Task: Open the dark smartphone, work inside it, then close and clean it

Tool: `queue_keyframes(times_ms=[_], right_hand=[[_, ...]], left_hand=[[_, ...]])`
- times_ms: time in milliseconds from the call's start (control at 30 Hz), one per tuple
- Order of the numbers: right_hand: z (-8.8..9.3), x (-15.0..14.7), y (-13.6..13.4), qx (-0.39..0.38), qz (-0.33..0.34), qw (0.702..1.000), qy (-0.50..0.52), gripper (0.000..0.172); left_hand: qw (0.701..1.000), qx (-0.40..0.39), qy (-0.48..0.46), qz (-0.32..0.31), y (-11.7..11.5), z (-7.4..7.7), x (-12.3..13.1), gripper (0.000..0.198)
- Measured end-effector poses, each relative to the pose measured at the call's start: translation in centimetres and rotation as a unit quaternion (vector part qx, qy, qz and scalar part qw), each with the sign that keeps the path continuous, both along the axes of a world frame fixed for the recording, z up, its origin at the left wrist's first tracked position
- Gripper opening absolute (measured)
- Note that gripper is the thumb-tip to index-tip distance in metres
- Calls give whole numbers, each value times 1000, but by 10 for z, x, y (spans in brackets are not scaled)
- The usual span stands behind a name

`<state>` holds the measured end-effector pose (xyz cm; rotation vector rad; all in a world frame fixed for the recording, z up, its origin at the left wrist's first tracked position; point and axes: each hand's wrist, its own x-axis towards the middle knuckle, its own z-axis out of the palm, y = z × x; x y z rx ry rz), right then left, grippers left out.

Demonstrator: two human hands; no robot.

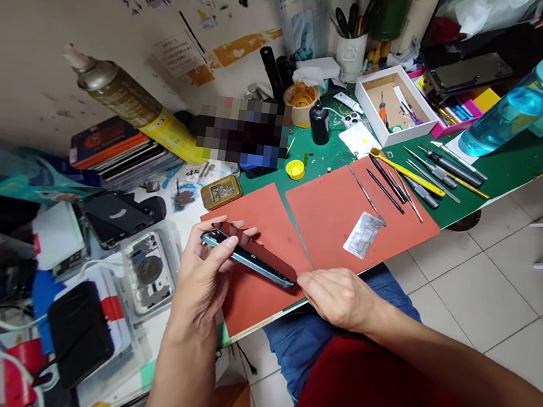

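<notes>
A smartphone (262, 271) with a dark face and a blue-grey frame is tilted above the left reddish mat (256, 316). My left hand (207, 262) grips its far-left end, thumb on the near side and fingers behind. At the phone's other end, my right hand (334, 293) is closed, fingertips pressed together against or right beside the corner. Whether those fingertips hold a thin tool or the phone's edge is hidden. On the right mat (322, 204) lie a metal card (364, 235), a thin metal pick (366, 193) and dark tweezers (385, 191).
A yellow brush (407, 171) and several screwdrivers lie farther right, near a blue water bottle (519, 97). A white box (397, 103) stands behind. Left are a small tin (221, 192), an opened phone body (148, 270), a black phone (80, 335), cables and a spray can (134, 103).
</notes>
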<state>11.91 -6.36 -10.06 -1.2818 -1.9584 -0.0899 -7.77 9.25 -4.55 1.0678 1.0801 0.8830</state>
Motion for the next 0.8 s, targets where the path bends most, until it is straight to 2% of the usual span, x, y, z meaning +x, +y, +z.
queue_keyframes(times_ms=[300, 600, 800], right_hand=[[1, -1, -2, 31, 1, 1000, -5, 20], [-3, -4, 2, 21, -9, 1000, 6, 20], [-6, -5, 4, 0, -16, 1000, 8, 23]], left_hand=[[1000, 12, 21, -18, 1, -2, -4, 49], [1000, 13, 20, -10, -1, 2, 0, 55], [1000, 11, 16, -10, -1, -1, -2, 55]])
